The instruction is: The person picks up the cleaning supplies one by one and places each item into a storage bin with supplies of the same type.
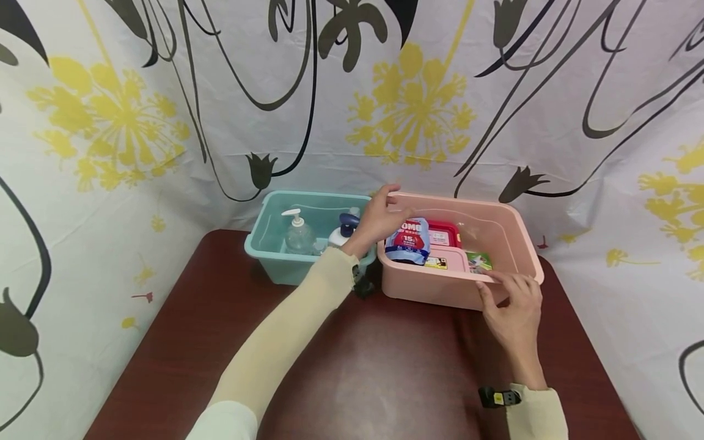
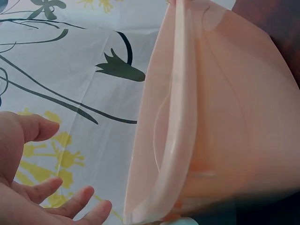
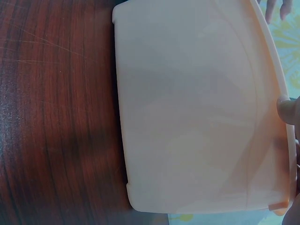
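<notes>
A pink plastic bin (image 1: 434, 284) stands on the table, holding a blue-and-red pouch (image 1: 408, 241), a red container (image 1: 444, 232), a pink pack (image 1: 455, 259) and a small green packet (image 1: 478, 261). My right hand (image 1: 514, 308) grips its front rim near the right corner, thumb outside and fingers over the edge; the right wrist view shows the thumb (image 3: 288, 110) against the rim. Above the bin's left end is my left hand (image 1: 379, 217), fingers spread and loosely bent. In the left wrist view that hand (image 2: 42, 183) holds nothing and is apart from the bin's rim (image 2: 180, 112).
Left of the pink bin stands a teal bin (image 1: 283, 264) with a clear pump bottle (image 1: 299, 237) and a white bottle with a dark blue top (image 1: 342, 232). Both bins are at the back of the dark wood table (image 1: 385, 366), close to a patterned cloth (image 1: 220, 122).
</notes>
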`<state>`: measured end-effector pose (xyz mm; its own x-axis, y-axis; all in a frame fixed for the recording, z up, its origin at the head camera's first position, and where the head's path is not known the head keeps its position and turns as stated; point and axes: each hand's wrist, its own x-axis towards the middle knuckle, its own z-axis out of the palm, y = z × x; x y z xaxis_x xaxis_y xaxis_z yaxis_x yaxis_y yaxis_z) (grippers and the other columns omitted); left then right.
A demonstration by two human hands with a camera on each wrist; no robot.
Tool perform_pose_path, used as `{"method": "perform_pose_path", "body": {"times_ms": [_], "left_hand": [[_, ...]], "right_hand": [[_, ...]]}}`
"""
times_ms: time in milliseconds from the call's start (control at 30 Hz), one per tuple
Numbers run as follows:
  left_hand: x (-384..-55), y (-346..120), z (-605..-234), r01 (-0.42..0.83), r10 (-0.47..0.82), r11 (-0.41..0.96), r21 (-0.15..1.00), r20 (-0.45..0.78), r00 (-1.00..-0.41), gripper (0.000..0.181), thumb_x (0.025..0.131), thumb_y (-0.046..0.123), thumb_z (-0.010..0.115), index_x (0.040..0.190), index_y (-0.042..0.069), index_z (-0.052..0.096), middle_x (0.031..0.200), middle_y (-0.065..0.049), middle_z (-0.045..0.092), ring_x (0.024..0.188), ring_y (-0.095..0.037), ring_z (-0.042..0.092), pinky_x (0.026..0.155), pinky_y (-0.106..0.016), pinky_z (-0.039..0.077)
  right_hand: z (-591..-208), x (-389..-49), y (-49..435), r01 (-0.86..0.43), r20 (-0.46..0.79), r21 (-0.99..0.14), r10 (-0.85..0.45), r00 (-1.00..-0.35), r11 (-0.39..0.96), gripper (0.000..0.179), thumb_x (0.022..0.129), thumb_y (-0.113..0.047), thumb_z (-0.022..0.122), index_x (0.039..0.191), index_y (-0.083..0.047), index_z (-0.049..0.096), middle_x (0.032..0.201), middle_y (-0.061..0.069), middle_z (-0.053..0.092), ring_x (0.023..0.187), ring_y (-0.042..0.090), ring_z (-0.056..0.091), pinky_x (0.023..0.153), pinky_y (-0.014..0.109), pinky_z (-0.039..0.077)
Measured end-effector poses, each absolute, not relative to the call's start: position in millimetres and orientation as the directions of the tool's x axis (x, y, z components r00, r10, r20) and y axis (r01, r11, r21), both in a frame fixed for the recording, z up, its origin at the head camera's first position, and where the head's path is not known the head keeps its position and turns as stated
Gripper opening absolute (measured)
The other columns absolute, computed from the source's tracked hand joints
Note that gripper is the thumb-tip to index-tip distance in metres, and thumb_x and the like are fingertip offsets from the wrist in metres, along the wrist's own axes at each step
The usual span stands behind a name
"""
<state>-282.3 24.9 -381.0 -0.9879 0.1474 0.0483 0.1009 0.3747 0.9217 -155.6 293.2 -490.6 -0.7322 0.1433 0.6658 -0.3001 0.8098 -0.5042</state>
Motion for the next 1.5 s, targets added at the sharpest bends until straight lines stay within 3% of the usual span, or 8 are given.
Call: {"method": "perform_pose_path", "body": {"times_ms": [533, 800, 967, 1067, 1300, 1500], "left_hand": [[-271, -2, -395, 0.252, 0.187, 0.506, 0.825, 0.18, -0.966, 0.07, 0.098, 0.048, 0.066, 0.156, 0.02, 0.04, 0.159, -0.007, 0.042, 0.147, -0.027, 0.042, 0.116, -0.054, 0.041], [-262, -18, -405, 0.325, 0.194, 0.552, 0.768, 0.261, -0.946, 0.066, 0.097, 0.052, 0.065, 0.153, 0.024, 0.043, 0.155, -0.003, 0.046, 0.148, -0.024, 0.036, 0.119, -0.058, 0.035], [-254, -26, -409, 0.377, 0.211, 0.57, 0.73, 0.314, -0.926, 0.07, 0.097, 0.05, 0.065, 0.155, 0.021, 0.041, 0.159, -0.004, 0.042, 0.155, -0.029, 0.024, 0.12, -0.064, 0.03], [-249, -32, -412, 0.404, 0.213, 0.588, 0.7, 0.348, -0.913, 0.071, 0.096, 0.05, 0.066, 0.154, 0.018, 0.041, 0.16, -0.004, 0.042, 0.158, -0.032, 0.016, 0.122, -0.065, 0.026], [-235, -52, -419, 0.458, 0.213, 0.603, 0.653, 0.421, -0.882, 0.069, 0.096, 0.048, 0.068, 0.153, 0.017, 0.044, 0.158, -0.006, 0.044, 0.16, -0.032, 0.012, 0.124, -0.062, 0.023], [-220, -69, -429, 0.451, 0.198, 0.652, 0.61, 0.437, -0.877, 0.075, 0.094, 0.054, 0.067, 0.155, 0.018, 0.042, 0.164, -0.007, 0.036, 0.161, -0.027, 0.007, 0.122, -0.064, 0.026]], "right_hand": [[-489, -156, 295, -0.313, 0.668, -0.48, 0.111, -0.736, 0.819, 0.032, 0.083, -0.015, 0.083, 0.11, -0.001, 0.074, 0.106, 0.022, 0.072, 0.106, 0.041, 0.052, 0.098, 0.056, 0.032], [-484, -151, 295, -0.299, 0.649, -0.49, 0.113, -0.753, 0.819, 0.032, 0.083, -0.014, 0.082, 0.113, -0.003, 0.074, 0.109, 0.021, 0.072, 0.108, 0.04, 0.053, 0.1, 0.057, 0.032], [-481, -148, 295, -0.285, 0.638, -0.491, 0.117, -0.761, 0.823, 0.033, 0.084, -0.014, 0.081, 0.114, -0.004, 0.074, 0.111, 0.021, 0.073, 0.108, 0.039, 0.053, 0.1, 0.057, 0.032], [-479, -148, 295, -0.281, 0.631, -0.497, 0.119, -0.767, 0.821, 0.033, 0.084, -0.014, 0.081, 0.115, -0.005, 0.074, 0.113, 0.02, 0.073, 0.11, 0.038, 0.054, 0.104, 0.059, 0.033], [-474, -142, 290, -0.301, 0.619, -0.504, 0.096, -0.78, 0.81, 0.037, 0.083, -0.014, 0.082, 0.118, -0.007, 0.073, 0.125, 0.019, 0.071, 0.117, 0.039, 0.053, 0.101, 0.061, 0.034], [-472, -136, 282, -0.299, 0.584, -0.505, 0.065, -0.809, 0.81, 0.047, 0.081, -0.017, 0.085, 0.126, -0.011, 0.072, 0.139, 0.018, 0.064, 0.125, 0.039, 0.049, 0.101, 0.064, 0.034]]}}
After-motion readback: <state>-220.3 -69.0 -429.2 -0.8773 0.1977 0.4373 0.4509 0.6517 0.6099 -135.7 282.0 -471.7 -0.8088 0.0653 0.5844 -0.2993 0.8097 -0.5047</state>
